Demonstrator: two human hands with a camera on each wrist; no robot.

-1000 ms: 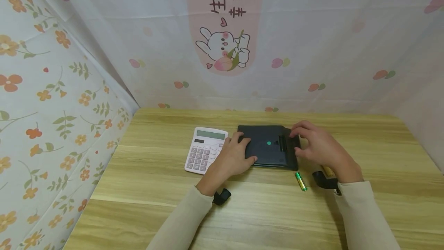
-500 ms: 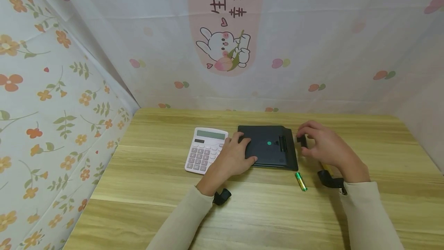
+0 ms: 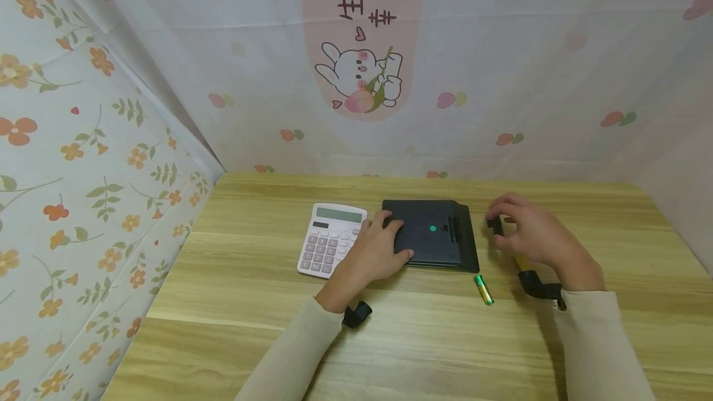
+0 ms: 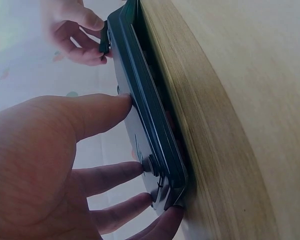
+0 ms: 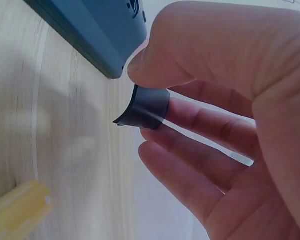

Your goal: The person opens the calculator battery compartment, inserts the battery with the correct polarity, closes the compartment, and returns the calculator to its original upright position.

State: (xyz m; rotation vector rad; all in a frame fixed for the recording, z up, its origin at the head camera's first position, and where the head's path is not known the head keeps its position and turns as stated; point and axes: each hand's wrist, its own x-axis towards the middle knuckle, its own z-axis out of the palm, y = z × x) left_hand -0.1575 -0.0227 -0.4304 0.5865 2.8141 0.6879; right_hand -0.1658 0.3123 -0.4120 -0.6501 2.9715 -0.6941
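Observation:
A dark calculator lies face down on the table, a battery slot uncovered in its back. My left hand rests spread on its left part; in the left wrist view the thumb touches the near edge and the fingertips reach the back and corner. Right of the calculator, my right hand pinches a small curved black battery cover between thumb and fingers. A green and gold battery lies on the table below the calculator's right corner.
A white calculator lies face up to the left, partly behind my left hand. Under my right wrist is a yellow cylinder. Black wrist camera mounts jut from both sleeves. Printed curtains stand behind and to the left.
My right hand has moved right, away from the dark calculator's edge, with the battery cover. The left hand and both calculators have stayed in place.

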